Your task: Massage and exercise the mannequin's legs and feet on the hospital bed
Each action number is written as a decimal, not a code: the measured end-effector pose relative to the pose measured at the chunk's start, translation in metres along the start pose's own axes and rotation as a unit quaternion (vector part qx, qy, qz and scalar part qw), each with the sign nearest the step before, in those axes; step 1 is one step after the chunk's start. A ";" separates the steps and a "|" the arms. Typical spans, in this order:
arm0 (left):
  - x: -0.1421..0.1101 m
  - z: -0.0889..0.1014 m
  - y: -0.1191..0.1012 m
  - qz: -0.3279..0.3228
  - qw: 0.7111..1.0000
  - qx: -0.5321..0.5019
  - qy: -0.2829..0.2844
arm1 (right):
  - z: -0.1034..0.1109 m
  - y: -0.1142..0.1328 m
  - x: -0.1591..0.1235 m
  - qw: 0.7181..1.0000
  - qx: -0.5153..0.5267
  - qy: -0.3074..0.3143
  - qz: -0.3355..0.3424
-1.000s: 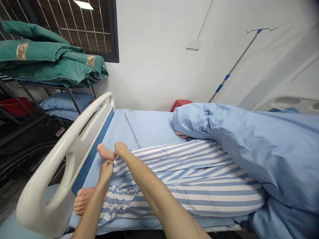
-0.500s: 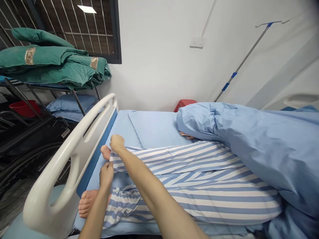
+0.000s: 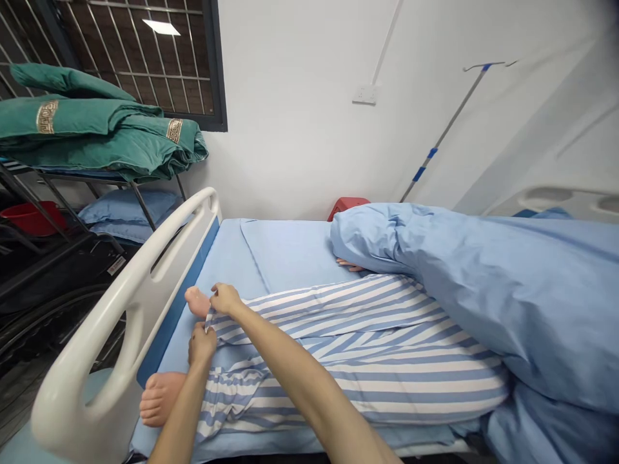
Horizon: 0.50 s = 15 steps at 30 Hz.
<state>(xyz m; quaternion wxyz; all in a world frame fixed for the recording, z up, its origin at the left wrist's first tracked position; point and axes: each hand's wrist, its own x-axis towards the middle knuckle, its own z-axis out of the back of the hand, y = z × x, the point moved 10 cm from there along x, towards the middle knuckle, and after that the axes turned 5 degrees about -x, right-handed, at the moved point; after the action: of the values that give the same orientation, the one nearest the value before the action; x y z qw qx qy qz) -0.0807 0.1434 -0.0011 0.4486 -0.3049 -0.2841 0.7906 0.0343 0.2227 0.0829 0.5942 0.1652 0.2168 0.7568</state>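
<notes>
**Your left hand** (image 3: 202,343): fingers closed, pinching the hem of the striped pyjama trouser leg (image 3: 314,312) from its lower side.

**Your right hand** (image 3: 226,298): also closed on that hem, from its upper side, just beyond the left hand. Both hands grasp the same blue-and-white cuff (image 3: 209,320), and neither is released.

**Lie of the leg:** the cuff sits at the near-left end of the trouser leg. From there the leg's long axis runs rightward across your view, along the bed, and ends under the duvet. Your right forearm stretches along this line, over the lower leg, so the right arm lies nearer the leg's length. Your left hand sits nearer the second foot.

**Bare foot, upper** (image 3: 197,303): just beside the hands, past the cuff.

**Bare foot, lower** (image 3: 162,398): beside your left forearm, with the second striped trouser leg (image 3: 227,393) creased above it.

**Bedding:** a pale blue sheet (image 3: 290,251) lies under both legs. A bunched blue duvet (image 3: 435,283) covers the body, with a lying figure's fingers (image 3: 349,264) showing at its edge.

**Bed end:** a white plastic bed panel (image 3: 116,290) with a blue edge stands left of the feet.

**Beyond:** folded green quilts (image 3: 87,129) on a metal rack, a blue pillow (image 3: 128,212), a red basin (image 3: 31,219), a drip pole (image 3: 440,135).
</notes>
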 end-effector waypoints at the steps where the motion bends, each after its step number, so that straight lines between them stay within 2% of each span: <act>1: -0.002 0.002 -0.001 0.002 1.000 -0.002 -0.004 | 0.004 -0.005 -0.014 1.000 -0.001 -0.009 0.010; 5: -0.018 0.025 -0.014 -0.029 0.997 -0.035 -0.061 | 0.017 -0.024 -0.072 0.997 0.010 -0.059 0.052; 7: -0.036 0.039 -0.022 -0.074 0.989 -0.101 -0.084 | 0.012 -0.033 -0.096 0.998 0.015 -0.034 0.054; 10: -0.076 0.055 -0.023 -0.143 0.961 -0.228 -0.069 | 0.000 -0.034 -0.128 0.997 0.007 0.014 0.071; 12: -0.104 0.064 -0.005 -0.136 0.955 -0.252 -0.077 | -0.002 -0.023 -0.145 0.995 0.001 0.015 0.101; 15: -0.137 0.077 0.046 -0.062 0.960 -0.233 -0.143 | -0.011 0.009 -0.162 0.988 -0.007 0.013 0.153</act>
<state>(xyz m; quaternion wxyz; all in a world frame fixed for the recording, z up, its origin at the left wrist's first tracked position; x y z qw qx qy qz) -0.1059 -0.0117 0.0471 0.3681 -0.2667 -0.5395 0.7087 0.0599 0.0623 0.0795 0.4693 0.1821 0.1912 0.8426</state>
